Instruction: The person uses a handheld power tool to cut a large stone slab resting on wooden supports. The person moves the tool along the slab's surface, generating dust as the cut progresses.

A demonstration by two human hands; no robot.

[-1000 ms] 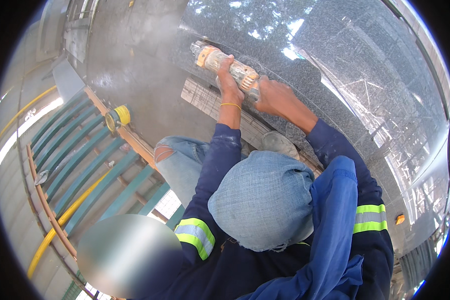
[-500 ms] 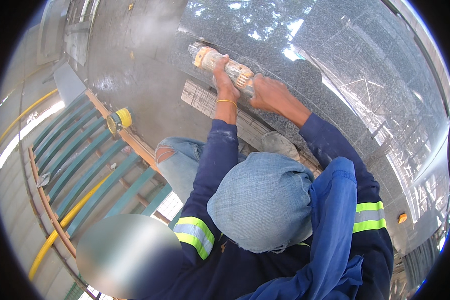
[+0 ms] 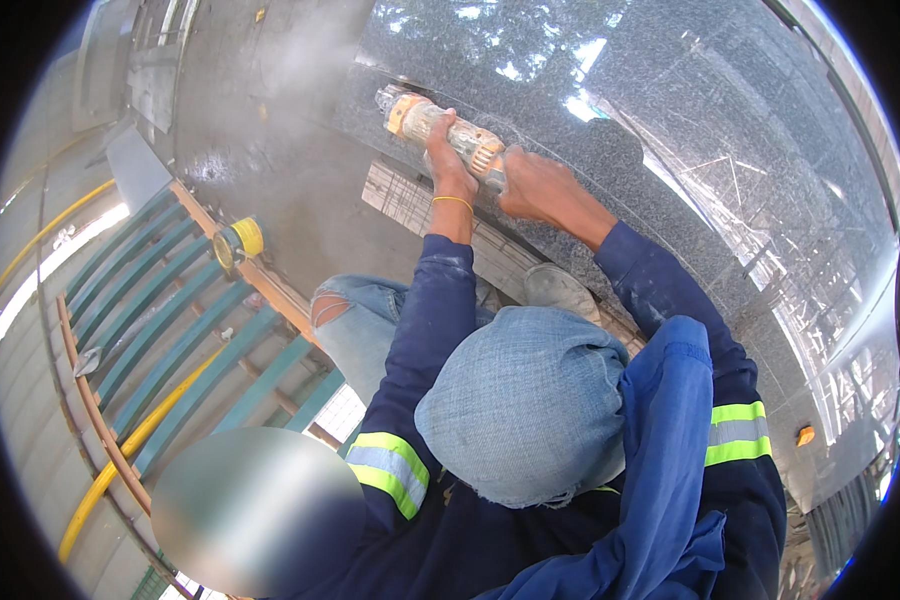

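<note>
A dusty yellow-orange angle grinder [image 3: 408, 115] lies across the near edge of a dark speckled stone slab [image 3: 560, 95], its head toward the far left. My left hand [image 3: 449, 168] is closed round the middle of its body, the thumb showing on top. Behind it, my right hand [image 3: 542, 187] grips the rear end. Whatever disc or pad it carries is hidden, and pale dust hangs in the air off its head. Under my arms, a light tile-patterned strip [image 3: 390, 198] runs along below the slab's edge.
On the left stands a rack of green slats [image 3: 215, 320] with a wooden rail. A yellow-and-black round reel-like item [image 3: 238, 242] rests on that rail. A yellow hose [image 3: 140, 430] runs beneath the slats. At the far right of the slab lies a small orange object [image 3: 805, 436].
The dust cloud beyond the grinder has shifted and spread a little. Both hands keep their grip, and my right forearm has moved slightly left.
</note>
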